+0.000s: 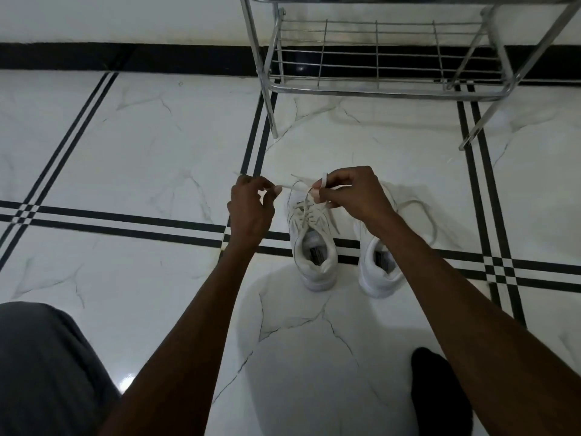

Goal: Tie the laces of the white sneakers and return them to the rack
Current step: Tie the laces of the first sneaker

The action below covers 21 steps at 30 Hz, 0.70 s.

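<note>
Two white sneakers stand side by side on the tiled floor, heels toward me. Over the left sneaker point(314, 247), my left hand point(250, 212) pinches one end of its white lace point(287, 186). My right hand point(355, 196) pinches the other end, which loops round a finger just above the tongue. The lace is drawn out between both hands. The right sneaker point(379, 265) is partly hidden under my right forearm, and its loose lace point(424, 212) trails in a curve on the floor to the right.
A chrome wire shoe rack point(377, 58) stands against the wall just beyond the sneakers, its lower shelf bare. My grey-clad knee point(47, 366) fills the bottom left. A dark sock-clad foot point(440, 391) rests at the bottom right. White marble floor with black stripes lies all round.
</note>
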Each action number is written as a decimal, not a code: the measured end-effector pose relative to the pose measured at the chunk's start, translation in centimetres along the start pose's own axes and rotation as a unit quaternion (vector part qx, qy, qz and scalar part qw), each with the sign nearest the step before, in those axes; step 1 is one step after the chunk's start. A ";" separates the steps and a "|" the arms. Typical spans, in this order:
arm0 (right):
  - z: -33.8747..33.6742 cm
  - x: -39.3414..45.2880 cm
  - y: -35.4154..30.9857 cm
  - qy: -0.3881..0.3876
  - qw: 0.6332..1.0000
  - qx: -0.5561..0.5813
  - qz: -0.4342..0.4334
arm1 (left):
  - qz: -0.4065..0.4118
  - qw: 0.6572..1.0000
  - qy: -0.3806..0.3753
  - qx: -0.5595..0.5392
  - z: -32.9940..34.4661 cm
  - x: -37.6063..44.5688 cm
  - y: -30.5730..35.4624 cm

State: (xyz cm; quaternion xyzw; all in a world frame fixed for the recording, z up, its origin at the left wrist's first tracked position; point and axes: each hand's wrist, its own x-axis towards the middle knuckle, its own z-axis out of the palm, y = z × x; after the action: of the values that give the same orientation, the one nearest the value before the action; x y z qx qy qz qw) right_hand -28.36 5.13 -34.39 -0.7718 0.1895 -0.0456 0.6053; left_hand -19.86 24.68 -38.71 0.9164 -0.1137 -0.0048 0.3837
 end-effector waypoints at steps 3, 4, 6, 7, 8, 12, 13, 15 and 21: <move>0.1 0.5 1.3 0.008 0.998 -0.002 0.062 | -0.058 0.998 -0.024 0.029 -0.2 -0.4 -1.4; -0.2 0.7 2.3 0.030 0.995 -0.022 0.091 | -0.093 0.994 -0.023 0.056 -0.5 -0.8 -2.2; -1.4 1.1 4.6 0.089 0.977 -0.150 0.121 | -0.191 0.975 -0.005 0.117 -1.4 -2.0 -4.0; -1.9 1.1 5.5 0.115 0.961 -0.218 0.125 | -0.241 0.959 -0.004 0.147 -1.8 -2.7 -4.9; -2.2 0.9 6.1 0.133 0.950 -0.257 0.119 | -0.279 0.945 -0.012 0.169 -2.0 -3.4 -5.6; -1.9 0.7 6.1 0.110 0.952 -0.277 0.073 | -0.258 0.952 -0.045 0.158 -0.7 -4.7 -5.3; -1.6 0.6 5.9 0.106 0.950 -0.283 0.073 | -0.224 0.963 -0.045 0.145 -0.1 -4.6 -4.9; -1.0 0.4 5.7 0.109 0.945 -0.301 0.065 | -0.135 0.986 -0.050 0.086 0.8 -4.6 -3.6; 0.6 -0.3 6.0 -0.064 0.955 -0.280 -0.077 | -0.112 0.963 -0.158 -0.188 3.9 -5.1 -1.9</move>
State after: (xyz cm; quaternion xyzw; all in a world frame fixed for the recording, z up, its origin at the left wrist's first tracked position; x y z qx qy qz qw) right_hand -29.88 4.60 -40.18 -0.9240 0.0954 0.0122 0.3701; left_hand -24.84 24.33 -43.25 0.8222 -0.0663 -0.2134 0.5234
